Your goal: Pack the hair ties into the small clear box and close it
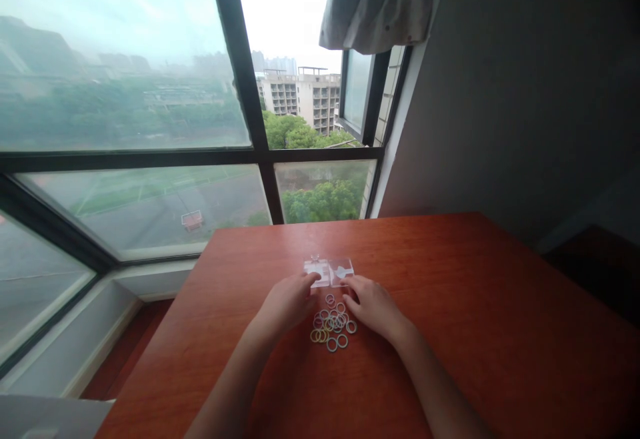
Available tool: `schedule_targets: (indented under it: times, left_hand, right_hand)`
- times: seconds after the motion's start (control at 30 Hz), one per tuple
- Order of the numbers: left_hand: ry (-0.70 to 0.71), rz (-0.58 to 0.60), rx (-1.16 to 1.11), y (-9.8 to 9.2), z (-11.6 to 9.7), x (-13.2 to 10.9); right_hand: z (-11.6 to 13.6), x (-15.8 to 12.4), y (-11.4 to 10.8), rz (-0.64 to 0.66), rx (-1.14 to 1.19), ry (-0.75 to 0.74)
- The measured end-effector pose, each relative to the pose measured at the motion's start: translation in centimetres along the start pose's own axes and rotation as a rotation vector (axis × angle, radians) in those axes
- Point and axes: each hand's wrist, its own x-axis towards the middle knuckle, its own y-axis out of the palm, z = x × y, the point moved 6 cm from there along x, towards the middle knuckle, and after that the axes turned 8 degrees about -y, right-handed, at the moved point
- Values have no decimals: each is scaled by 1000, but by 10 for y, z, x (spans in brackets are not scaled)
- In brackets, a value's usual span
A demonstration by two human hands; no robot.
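A small clear plastic box lies open on the reddish wooden table. Just in front of it sits a loose pile of several small coloured rings, looking like little hair ties. My left hand rests on the table left of the pile, fingertips touching the box's left half. My right hand lies to the right of the pile, its fingers reaching the box's right half and the rings. Both hands have their fingers extended and apart, gripping nothing.
A large window with dark frames fills the far side, a low sill below it. A grey wall stands at the right and a bunched curtain hangs above. The table's left edge drops to the floor.
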Motion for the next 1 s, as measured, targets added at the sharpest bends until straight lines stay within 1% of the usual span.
schedule_targets:
  times: [0.2, 0.37, 0.5, 0.63, 0.83, 1.0]
  left_hand:
    - [27, 21, 5, 3, -4, 0]
    - [47, -9, -29, 0, -1, 0]
    - [-19, -91, -64, -10, 10, 1]
    - [-84, -149, -70, -17, 26, 4]
    - [-154, -180, -61, -16, 44, 7]
    - [-151, -162, -61, -11, 43, 8]
  right_hand:
    - [2, 0, 0, 2, 4, -5]
    - [13, 0, -1, -16, 24, -61]
    - [24, 0, 4, 29, 12, -116]
    - [23, 1, 8, 48, 4, -87]
    - [20, 1, 9, 53, 1, -72]
    - [18, 2, 9, 58, 7, -67]
